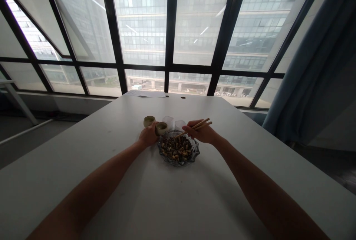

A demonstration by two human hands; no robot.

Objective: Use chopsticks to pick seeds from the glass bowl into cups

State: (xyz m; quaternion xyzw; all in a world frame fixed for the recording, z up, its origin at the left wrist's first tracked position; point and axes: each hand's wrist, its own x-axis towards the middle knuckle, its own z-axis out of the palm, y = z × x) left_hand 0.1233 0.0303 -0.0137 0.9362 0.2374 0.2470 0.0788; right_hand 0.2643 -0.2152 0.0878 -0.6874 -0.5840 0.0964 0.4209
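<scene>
Centrally, the glass bowl [195,151] lies near and left of the right hand [200,132], which pinches chopsticks [202,122] slanting left and near, while the left hand [148,135] grips a cup [161,129] at the bowl's far-left rim.

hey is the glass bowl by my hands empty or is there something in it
Not empty: the glass bowl holds a heap of small brown and dark pieces, likely nuts and seeds.
</scene>
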